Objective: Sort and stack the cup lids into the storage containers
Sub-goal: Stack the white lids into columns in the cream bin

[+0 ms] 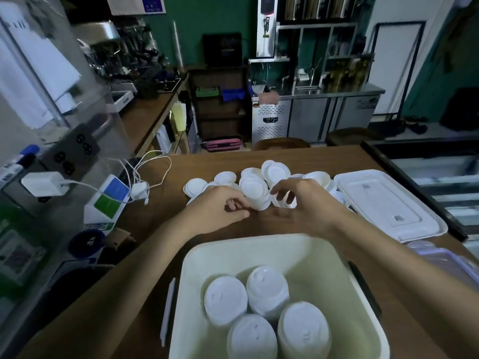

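While loose white lids (261, 177) lie heaped mid-worktop (160, 250), some dome up, some flipped, the left hand (220, 206) pinches a short stack (255, 194) of them at the heap's near edge. Right hand (303, 200) hovers just beside it, fingers curled and loose, gripping nothing I can make out. Nearer, a cream bin (324, 255) holds four upright stacks, its near rim cut off. A flat white cover (388, 203) sits right of the heap, partly hiding the far lids.
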